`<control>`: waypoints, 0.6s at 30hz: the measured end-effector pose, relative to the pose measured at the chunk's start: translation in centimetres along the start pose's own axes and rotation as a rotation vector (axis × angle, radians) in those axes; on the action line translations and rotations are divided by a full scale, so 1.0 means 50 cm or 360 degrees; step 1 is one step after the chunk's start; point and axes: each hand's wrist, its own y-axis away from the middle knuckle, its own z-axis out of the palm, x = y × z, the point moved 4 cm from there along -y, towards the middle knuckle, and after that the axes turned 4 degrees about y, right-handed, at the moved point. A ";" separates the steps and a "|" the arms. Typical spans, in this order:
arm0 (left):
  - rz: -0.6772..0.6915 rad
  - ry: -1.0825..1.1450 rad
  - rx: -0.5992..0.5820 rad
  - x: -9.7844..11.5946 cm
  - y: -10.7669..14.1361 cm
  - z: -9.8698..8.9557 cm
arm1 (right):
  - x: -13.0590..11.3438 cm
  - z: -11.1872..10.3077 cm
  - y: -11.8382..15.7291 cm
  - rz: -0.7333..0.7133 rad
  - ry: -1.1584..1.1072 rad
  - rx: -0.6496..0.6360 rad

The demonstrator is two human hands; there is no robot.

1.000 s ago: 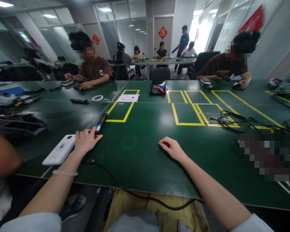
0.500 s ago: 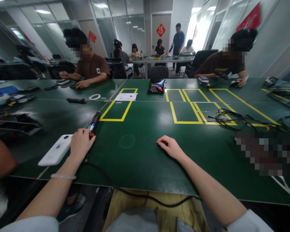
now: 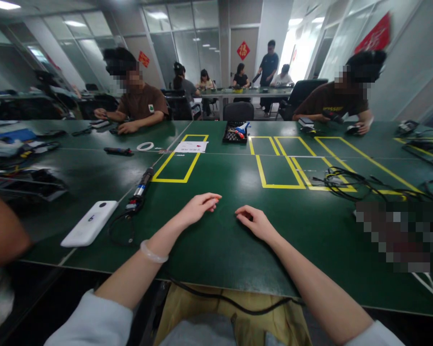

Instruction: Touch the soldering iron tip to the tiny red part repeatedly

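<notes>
Near the middle of the green table (image 3: 216, 259), my left hand (image 3: 201, 208) has its fingers pinched on a small orange piece (image 3: 216, 199), mostly hidden by the fingertips. My right hand (image 3: 255, 222) rests on the table just to the right, fingers curled together; whether anything is inside is hidden. An electric screwdriver (image 3: 140, 190) with a cable lies left of my left hand, untouched. Farther left is a white phone-like device (image 3: 90, 224).
A black tray (image 3: 234, 132) with coloured tools stands at the back. Yellow tape frames (image 3: 283, 186) mark the table. Black cables (image 3: 342, 182) lie right. A white paper (image 3: 192, 146) and a tape ring (image 3: 145, 146) lie back left. Two people sit opposite; an arm shows at the left edge.
My left hand has moved right, away from the screwdriver, to near my right hand, with the small orange piece in its fingers. My right hand has barely moved.
</notes>
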 end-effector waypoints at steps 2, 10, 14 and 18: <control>-0.0037 0.0236 -0.0226 0.006 -0.019 0.065 | -0.003 0.002 0.001 0.0001 -0.0150 -0.0059; -0.0105 0.0569 -0.0390 -0.031 -0.036 0.135 | -0.001 0.013 -0.005 0.0007 -0.0343 -0.0145; -0.0237 0.0633 -0.0239 -0.039 -0.037 0.130 | 0.013 0.008 -0.008 0.0065 -0.0315 -0.0004; -0.0286 0.0574 -0.0217 -0.035 -0.038 0.135 | 0.011 0.002 -0.005 0.0004 -0.0135 0.0071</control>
